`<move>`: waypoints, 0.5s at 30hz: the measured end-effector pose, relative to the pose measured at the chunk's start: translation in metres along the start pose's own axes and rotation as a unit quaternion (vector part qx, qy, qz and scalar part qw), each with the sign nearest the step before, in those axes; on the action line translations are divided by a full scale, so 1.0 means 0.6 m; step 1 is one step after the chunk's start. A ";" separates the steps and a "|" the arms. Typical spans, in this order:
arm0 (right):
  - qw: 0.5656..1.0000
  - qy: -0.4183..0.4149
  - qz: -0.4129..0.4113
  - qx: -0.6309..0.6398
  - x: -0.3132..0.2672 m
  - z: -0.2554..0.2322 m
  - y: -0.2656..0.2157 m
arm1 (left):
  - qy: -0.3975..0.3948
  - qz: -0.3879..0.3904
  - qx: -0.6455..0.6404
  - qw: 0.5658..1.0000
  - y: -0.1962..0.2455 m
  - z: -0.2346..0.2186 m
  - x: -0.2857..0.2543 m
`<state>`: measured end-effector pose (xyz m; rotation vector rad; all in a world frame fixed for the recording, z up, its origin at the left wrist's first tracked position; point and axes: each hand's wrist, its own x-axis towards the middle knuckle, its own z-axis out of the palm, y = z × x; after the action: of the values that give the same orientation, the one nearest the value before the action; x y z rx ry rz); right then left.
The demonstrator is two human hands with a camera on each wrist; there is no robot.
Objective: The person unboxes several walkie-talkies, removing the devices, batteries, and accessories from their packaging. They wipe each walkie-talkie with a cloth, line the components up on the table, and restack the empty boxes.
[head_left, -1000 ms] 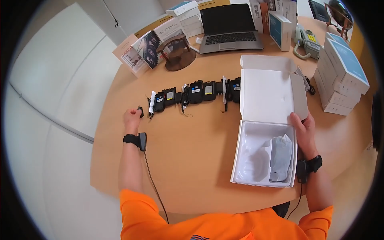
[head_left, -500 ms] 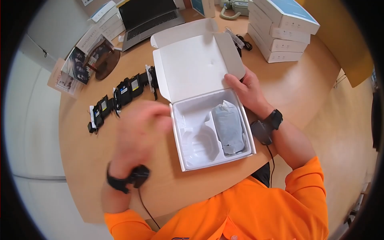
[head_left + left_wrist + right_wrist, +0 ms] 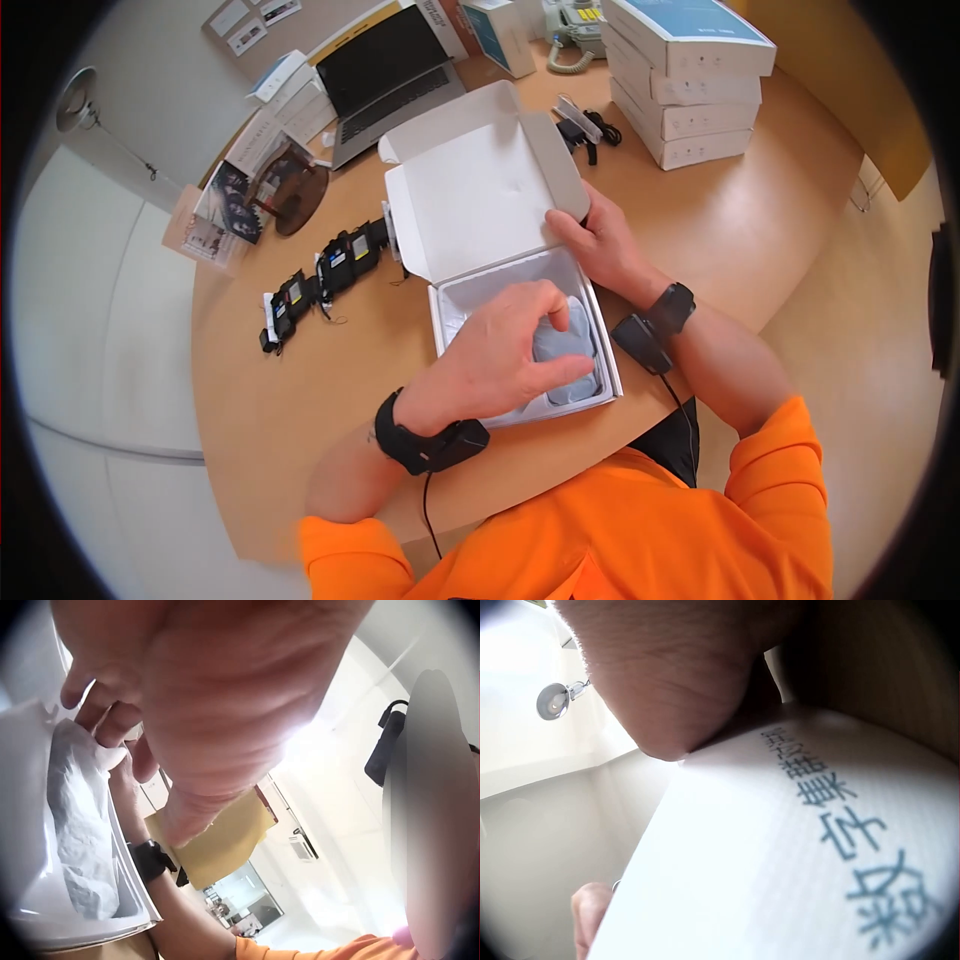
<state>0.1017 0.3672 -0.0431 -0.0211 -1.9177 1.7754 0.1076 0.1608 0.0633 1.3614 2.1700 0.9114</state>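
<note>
Head view: the wrapped packet (image 3: 560,345) lies in the right-hand compartment of the white box (image 3: 611,375), its long axis running from the hinge toward the person, roughly parallel to the side wall. The lid (image 3: 478,190) is folded back, pointing away from the body. The left hand (image 3: 500,350) is over the packet, thumb and fingers apart, grasping nothing; I cannot tell whether fingertips touch it. The right hand (image 3: 608,245) grips the lid's edge. The tan desk (image 3: 740,250) bears black devices (image 3: 348,258), a laptop (image 3: 383,70) and stacked boxes (image 3: 690,100); a lamp (image 3: 76,100) hangs near the pale wall.
</note>
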 end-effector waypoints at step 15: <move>0.998 0.032 -0.034 -0.044 -0.005 -0.001 -0.004 | -0.010 -0.039 0.059 0.997 -0.012 0.004 0.012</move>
<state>0.1054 0.3665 -0.0420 -0.0432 -1.9261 1.6269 0.1014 0.1661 0.0563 1.3234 2.2770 0.7488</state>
